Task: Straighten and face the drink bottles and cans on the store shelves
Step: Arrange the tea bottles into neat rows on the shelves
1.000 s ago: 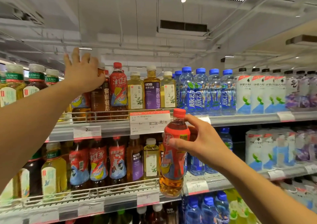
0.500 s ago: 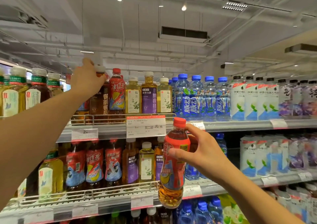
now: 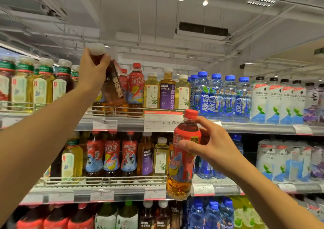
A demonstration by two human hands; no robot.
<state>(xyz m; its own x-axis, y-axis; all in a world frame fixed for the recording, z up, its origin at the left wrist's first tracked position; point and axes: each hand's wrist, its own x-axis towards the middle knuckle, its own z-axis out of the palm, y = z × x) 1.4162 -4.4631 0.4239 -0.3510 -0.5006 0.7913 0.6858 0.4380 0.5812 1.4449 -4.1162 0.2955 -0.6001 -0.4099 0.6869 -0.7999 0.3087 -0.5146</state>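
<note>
My left hand (image 3: pixel 93 69) grips the neck of a dark brown tea bottle (image 3: pixel 112 86) with a white cap, lifted and tilted above the top shelf (image 3: pixel 245 126). My right hand (image 3: pixel 208 144) holds a red-capped iced tea bottle (image 3: pixel 184 155) upright in front of the shelves, thumb across its red label. Red iced tea bottles (image 3: pixel 135 88) and yellow and purple tea bottles (image 3: pixel 167 90) stand in a row to the right of the lifted bottle.
Blue-capped drink bottles (image 3: pixel 226 95) and white-labelled water bottles (image 3: pixel 277 102) fill the top shelf's right part. Green-capped tea bottles (image 3: pixel 40 83) stand at left. The middle shelf (image 3: pixel 105 188) has a wire front rail. A price card (image 3: pixel 163 121) hangs on the top shelf edge.
My left hand closed on the brown bottle's neck and lifted it up, tilting it, out of the top shelf row. My right hand kept holding the red bottle in much the same place.
</note>
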